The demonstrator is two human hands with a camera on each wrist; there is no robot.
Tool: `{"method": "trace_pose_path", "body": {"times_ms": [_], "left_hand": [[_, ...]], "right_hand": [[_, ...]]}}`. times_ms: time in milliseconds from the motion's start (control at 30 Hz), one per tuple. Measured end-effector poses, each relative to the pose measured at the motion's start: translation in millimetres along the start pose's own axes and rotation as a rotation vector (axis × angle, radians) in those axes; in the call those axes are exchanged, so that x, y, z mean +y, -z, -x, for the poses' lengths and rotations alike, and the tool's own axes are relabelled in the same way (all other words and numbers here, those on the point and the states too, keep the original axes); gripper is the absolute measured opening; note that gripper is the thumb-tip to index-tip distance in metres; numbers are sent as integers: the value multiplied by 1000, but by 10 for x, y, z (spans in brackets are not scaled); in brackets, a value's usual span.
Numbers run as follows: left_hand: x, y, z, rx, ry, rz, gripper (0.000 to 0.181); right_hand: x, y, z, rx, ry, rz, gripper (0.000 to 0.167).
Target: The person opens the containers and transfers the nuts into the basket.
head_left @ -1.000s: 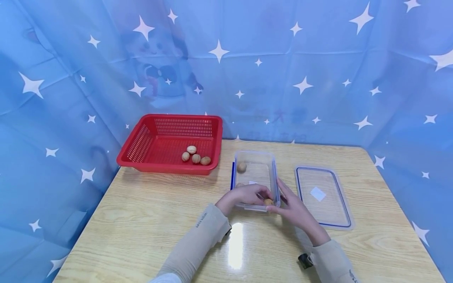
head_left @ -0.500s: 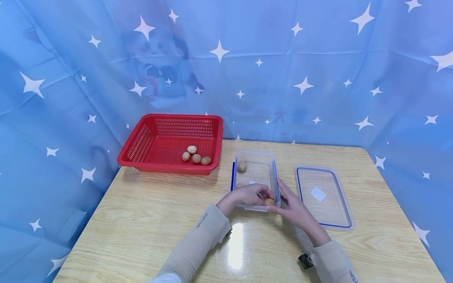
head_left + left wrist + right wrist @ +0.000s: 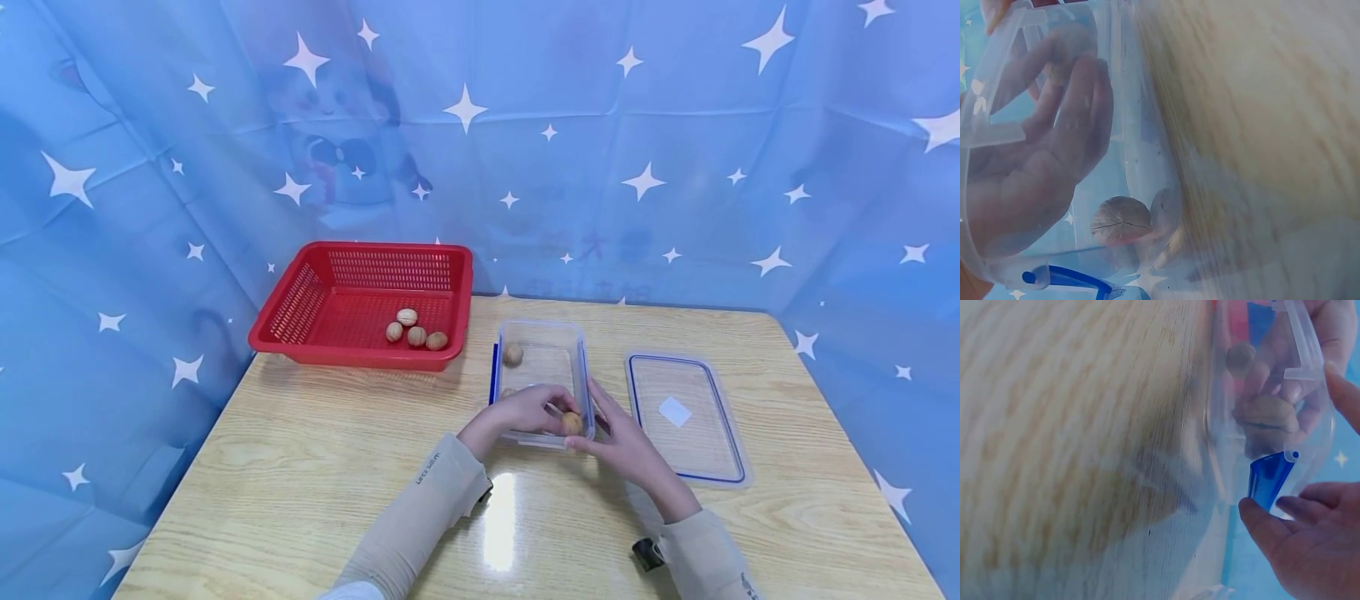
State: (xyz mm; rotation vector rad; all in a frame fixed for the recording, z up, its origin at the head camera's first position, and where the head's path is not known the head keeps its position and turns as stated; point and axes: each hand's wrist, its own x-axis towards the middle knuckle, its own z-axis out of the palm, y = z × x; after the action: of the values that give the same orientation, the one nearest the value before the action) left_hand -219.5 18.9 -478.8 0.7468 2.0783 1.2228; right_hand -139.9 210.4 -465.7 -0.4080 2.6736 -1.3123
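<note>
My left hand (image 3: 532,410) reaches inside the clear plastic container (image 3: 543,329) and pinches a walnut (image 3: 572,423) near its front right corner. Through the wall, the left wrist view shows those fingers around the walnut (image 3: 1069,50). The right hand (image 3: 622,437) holds the container at that corner, thumb by the front rim and fingers along the right side. In the right wrist view, one of its fingertips meets a blue latch (image 3: 1266,478). Another walnut (image 3: 513,355) lies at the container's back left, and one more (image 3: 508,392) is mostly hidden behind the left hand.
A red plastic basket (image 3: 360,357) stands at the back left, with several walnuts (image 3: 416,336) in its near right corner. The clear lid (image 3: 690,442) with a blue seal lies flat right of the container. A starry blue curtain (image 3: 525,167) hangs behind the wooden table (image 3: 300,475).
My left hand has risen slightly with the walnut, which shows more fully now. The right hand and the container have stayed in place.
</note>
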Motion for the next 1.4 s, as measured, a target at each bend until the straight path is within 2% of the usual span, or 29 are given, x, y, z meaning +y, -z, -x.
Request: {"method": "trace_pose_path", "body": {"times_ms": [433, 600, 833, 1033, 1400], "left_hand": [[9, -16, -16, 189, 22, 58, 28], [25, -19, -4, 265, 11, 103, 31], [57, 20, 20, 325, -27, 148, 34], [88, 120, 42, 361, -49, 144, 32], [134, 427, 163, 426, -80, 159, 33]], "right_hand": [[34, -26, -6, -4, 0, -15, 101], [56, -31, -14, 1, 10, -13, 101], [49, -34, -14, -6, -7, -30, 101], [37, -30, -17, -1, -9, -18, 101], [6, -2, -14, 5, 0, -2, 101]]}}
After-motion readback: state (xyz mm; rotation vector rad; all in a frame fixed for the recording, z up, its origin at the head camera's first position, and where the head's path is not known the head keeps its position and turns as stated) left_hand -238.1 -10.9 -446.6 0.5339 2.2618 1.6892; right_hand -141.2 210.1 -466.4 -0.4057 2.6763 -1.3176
